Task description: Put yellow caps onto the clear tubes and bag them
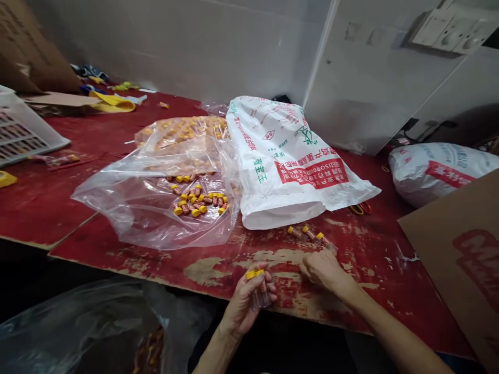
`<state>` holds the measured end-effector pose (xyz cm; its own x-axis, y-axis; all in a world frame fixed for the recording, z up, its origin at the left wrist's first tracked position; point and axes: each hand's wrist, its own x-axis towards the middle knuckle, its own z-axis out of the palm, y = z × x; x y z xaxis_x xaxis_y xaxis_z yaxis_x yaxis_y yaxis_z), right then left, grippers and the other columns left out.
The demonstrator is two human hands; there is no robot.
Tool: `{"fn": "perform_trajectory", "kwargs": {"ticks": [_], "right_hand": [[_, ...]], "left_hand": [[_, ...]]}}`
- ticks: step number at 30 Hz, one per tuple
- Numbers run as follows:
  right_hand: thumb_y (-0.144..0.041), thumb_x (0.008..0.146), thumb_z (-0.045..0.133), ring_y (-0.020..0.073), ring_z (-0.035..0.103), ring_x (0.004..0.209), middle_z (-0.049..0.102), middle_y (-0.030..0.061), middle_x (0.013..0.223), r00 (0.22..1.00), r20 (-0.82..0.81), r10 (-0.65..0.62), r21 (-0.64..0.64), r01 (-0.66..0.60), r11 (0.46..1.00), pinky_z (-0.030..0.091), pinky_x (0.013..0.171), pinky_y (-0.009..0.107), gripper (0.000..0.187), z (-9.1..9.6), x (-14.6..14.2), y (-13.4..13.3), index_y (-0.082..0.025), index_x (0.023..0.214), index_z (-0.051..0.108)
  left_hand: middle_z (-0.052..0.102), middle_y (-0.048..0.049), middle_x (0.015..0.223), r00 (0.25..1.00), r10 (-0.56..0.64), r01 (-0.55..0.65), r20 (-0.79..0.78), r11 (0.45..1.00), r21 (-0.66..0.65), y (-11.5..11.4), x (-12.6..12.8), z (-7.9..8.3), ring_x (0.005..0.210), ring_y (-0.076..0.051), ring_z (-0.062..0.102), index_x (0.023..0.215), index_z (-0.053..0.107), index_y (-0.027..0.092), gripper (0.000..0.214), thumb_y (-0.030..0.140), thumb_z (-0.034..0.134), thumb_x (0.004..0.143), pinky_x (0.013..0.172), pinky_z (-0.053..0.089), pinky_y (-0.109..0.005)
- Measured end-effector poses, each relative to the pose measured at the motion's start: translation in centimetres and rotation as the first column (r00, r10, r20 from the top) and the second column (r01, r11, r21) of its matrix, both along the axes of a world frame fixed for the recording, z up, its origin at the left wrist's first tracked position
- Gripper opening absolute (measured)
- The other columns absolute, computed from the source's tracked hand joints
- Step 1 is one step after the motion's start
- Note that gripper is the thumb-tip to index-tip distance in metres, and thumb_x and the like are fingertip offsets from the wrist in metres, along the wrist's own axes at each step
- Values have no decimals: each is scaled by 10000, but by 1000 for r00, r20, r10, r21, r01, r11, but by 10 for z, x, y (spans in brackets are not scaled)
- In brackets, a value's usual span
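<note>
My left hand (245, 301) is closed around small clear tubes with yellow caps (257, 285), held caps up over the table's front edge. To its right, my right hand (325, 270) is low over the worn tabletop with its fingers curled in. What those fingers hold, if anything, is hidden. Just beyond them lie a few loose yellow-capped tubes (307, 232), brownish-red inside. An opened clear plastic bag (148, 197) spreads out at the left, with several of the same tubes in its mouth and many more further back. Beside it lies a white woven sack (273, 156) with red and green print.
A white plastic crate (27, 132) stands at the far left near a cardboard box (35, 52). On the right are another printed sack (440, 166) and a cardboard carton (460, 259). Another clear bag (86, 327) hangs below the table's front edge. A wall backs the red table (128, 244).
</note>
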<state>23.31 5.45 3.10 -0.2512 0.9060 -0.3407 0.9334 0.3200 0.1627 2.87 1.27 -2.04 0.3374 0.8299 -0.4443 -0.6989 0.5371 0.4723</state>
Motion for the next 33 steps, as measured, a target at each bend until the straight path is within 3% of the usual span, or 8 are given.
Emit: {"fn": "perform_trajectory", "kwargs": {"ticks": [9, 14, 16, 18, 21, 26, 30, 33], "right_hand": [[-52, 761, 515, 264, 661, 674, 685, 167, 721, 999, -28, -41, -101, 38, 994, 395, 532, 278, 200, -20, -14, 7, -111, 722, 702], [-212, 923, 407, 194, 649, 687, 692, 84, 756, 976, -169, -138, 17, 143, 990, 423, 607, 254, 276, -26, -3, -2, -160, 832, 663], [-235, 962, 324, 164, 637, 709, 681, 49, 772, 873, -440, -208, 61, 261, 964, 436, 642, 241, 324, -36, -12, -15, -174, 884, 633], [-258, 970, 308, 155, 629, 760, 672, 50, 848, 660, -720, -215, 51, 359, 932, 455, 682, 237, 308, -45, -30, -32, -174, 971, 604], [-290, 964, 334, 167, 596, 844, 636, 73, 965, 515, -855, -57, 151, 353, 923, 462, 760, 271, 284, -46, -60, -55, -181, 1082, 569], [-229, 944, 354, 184, 534, 943, 584, 73, 1030, 585, -781, 219, 335, 95, 938, 445, 826, 304, 292, -28, -57, -39, -204, 1147, 561], [-230, 897, 433, 255, 489, 953, 559, 128, 1057, 890, -455, 17, 522, 251, 815, 398, 815, 385, 258, -30, -18, 12, -153, 1082, 595], [-248, 873, 489, 276, 493, 876, 574, 129, 1004, 983, -180, -31, 532, 123, 838, 378, 736, 398, 168, -45, -1, 31, -164, 921, 627]], "left_hand": [[661, -58, 786, 1000, 3, -3, -1, 1000, -27, 4, 7, 3, 701, -192, 655, 1092, 545, 159, 398, 170, 690, 722, 592, 548, -295], [666, -65, 876, 998, 53, -56, -36, 995, -86, 2, 11, 6, 743, -191, 669, 1035, 555, 155, 341, 200, 698, 728, 613, 561, -304], [668, -70, 912, 997, 67, -70, -38, 994, -83, 1, 13, 7, 765, -197, 673, 1025, 556, 158, 349, 209, 714, 718, 634, 564, -313], [671, -71, 945, 995, 96, -97, -23, 992, -76, 0, 15, 7, 798, -202, 672, 1008, 558, 159, 373, 193, 743, 685, 660, 562, -318], [682, -38, 877, 982, 188, -187, 9, 979, -83, 0, 16, 5, 754, -162, 662, 967, 565, 163, 423, 135, 785, 607, 668, 545, -271], [665, 4, 727, 974, 222, -225, -32, 968, -111, 1, 12, 4, 599, -112, 628, 950, 581, 158, 475, 111, 808, 535, 588, 506, -214], [661, -5, 675, 982, 187, -187, -8, 978, -91, -1, 10, 5, 625, -155, 644, 993, 578, 171, 468, 159, 784, 573, 600, 520, -264], [634, -5, 584, 981, 189, -185, 49, 980, -68, -9, 11, 1, 620, -179, 645, 994, 584, 187, 414, 189, 744, 613, 605, 528, -305]]}}
